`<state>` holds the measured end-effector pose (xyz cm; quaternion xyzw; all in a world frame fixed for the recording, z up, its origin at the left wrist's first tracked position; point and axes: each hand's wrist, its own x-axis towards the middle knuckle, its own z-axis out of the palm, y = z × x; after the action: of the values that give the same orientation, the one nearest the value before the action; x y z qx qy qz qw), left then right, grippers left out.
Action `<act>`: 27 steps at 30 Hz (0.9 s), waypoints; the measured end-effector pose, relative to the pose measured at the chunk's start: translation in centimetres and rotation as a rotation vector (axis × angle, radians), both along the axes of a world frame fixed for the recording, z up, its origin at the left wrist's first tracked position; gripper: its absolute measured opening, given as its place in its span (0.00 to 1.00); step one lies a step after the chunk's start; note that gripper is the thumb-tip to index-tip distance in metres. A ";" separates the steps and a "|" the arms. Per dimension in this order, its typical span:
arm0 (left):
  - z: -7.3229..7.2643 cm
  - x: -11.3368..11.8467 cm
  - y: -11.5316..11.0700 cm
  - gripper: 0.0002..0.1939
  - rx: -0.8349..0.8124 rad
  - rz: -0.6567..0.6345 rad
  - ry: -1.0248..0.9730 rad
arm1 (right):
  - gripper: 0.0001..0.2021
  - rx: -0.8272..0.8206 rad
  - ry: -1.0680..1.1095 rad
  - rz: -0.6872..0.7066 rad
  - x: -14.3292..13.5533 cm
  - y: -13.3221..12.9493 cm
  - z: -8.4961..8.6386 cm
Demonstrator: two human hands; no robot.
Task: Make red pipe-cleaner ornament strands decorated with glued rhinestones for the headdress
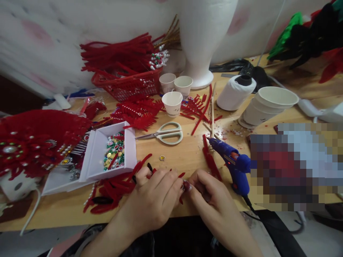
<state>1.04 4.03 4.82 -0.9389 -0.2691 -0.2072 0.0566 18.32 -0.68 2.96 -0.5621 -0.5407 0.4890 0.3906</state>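
My left hand (158, 200) is closed over a red chenille piece (182, 175), whose tips stick out past the fingers. Small dark shapes show at its left fingers; what they are I cannot make out. My right hand (211, 194) meets it at the table's front edge, thumb and fingers pinched on the same piece beside a small shiny stone (183, 186). Most of the piece is hidden by the fingers. Beyond the hands lies a yellow gem (162, 157). A blue glue gun (233, 160) with a lit red light is right of my right hand.
Left stands a white box (130, 142) of beads and gems, near red chenille strips (115, 189). Green-handled scissors (168, 133) lie mid-table. Behind are a red basket (128, 85), paper cups (172, 103), a thread cone (235, 92) and a white mannequin stand (200, 46). A pixelated patch covers the right.
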 end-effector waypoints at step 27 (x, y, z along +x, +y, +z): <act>-0.4 0.9 -1.7 0.06 -0.421 0.341 -0.401 | 0.14 0.110 -0.051 -0.112 -0.8 -0.3 -0.4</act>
<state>1.90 2.30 4.41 -0.8118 -0.4650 -0.3154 -0.1587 17.48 -1.00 2.60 -0.5815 -0.5441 0.4214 0.4338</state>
